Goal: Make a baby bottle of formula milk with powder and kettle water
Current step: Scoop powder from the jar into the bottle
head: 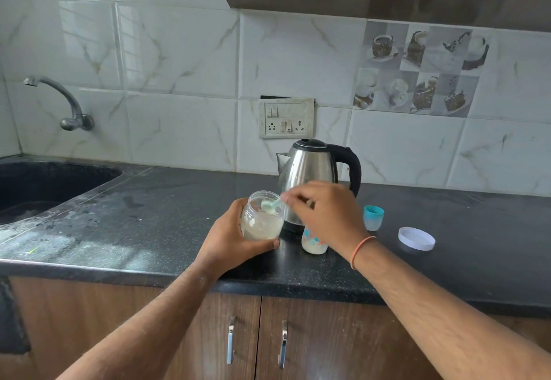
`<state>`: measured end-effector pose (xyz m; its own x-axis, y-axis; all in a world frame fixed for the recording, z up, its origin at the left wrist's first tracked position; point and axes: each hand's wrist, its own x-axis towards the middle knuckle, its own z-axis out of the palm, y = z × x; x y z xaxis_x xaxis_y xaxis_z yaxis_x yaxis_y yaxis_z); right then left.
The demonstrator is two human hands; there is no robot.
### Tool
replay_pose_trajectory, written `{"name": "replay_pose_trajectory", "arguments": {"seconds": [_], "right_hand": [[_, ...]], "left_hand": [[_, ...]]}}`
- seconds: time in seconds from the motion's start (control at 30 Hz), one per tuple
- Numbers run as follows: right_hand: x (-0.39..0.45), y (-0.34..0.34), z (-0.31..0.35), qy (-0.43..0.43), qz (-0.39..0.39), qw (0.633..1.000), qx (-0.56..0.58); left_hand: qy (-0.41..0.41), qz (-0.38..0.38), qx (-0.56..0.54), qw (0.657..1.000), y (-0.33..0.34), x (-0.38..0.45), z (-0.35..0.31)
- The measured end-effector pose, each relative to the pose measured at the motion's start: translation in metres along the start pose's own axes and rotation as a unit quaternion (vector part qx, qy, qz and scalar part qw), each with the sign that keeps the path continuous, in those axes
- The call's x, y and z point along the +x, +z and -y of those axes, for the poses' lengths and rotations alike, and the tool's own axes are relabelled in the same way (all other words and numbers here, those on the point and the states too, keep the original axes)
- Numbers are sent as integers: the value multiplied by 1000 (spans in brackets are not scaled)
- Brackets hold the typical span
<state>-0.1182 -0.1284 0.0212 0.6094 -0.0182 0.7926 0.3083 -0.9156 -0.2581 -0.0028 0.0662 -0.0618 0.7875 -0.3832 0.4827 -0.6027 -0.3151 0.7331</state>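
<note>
Clear plastic makes up the powder jar (262, 218), open at the top and partly filled with pale formula powder. The left hand (235, 238) wraps round it, tilting it a little above the black tabletop (167, 209). The right hand (325, 212) pinches the handle of a pale green scoop (272, 204) whose bowl sits inside the jar's mouth. Under that hand stands the baby bottle (313, 242), uncapped, with whitish contents low down. Directly behind it is the steel kettle (310, 171), lid closed. To the right lie the teal bottle cap (373, 217) and the jar's white lid (416, 238), apart from each other. Open tabletop stretches right; the sink (44, 183) cuts in at left.
</note>
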Motion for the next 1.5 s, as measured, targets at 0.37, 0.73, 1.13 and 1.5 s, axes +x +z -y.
{"name": "replay_pose_trajectory", "arguments": {"seconds": [0.37, 0.73, 1.13, 1.5], "right_hand": [[3, 14, -2, 60, 40, 997, -10], [-33, 5, -50, 161, -66, 983, 50], [-65, 12, -79, 330, 108, 912, 218], [-69, 7, -72, 287, 150, 931, 168]], "left_hand": [[-6, 3, -3, 1000, -1, 1, 1], [-69, -9, 12, 998, 0, 3, 2], [-179, -84, 38, 979, 2, 15, 8], [83, -107, 189, 973, 8, -4, -14]]}}
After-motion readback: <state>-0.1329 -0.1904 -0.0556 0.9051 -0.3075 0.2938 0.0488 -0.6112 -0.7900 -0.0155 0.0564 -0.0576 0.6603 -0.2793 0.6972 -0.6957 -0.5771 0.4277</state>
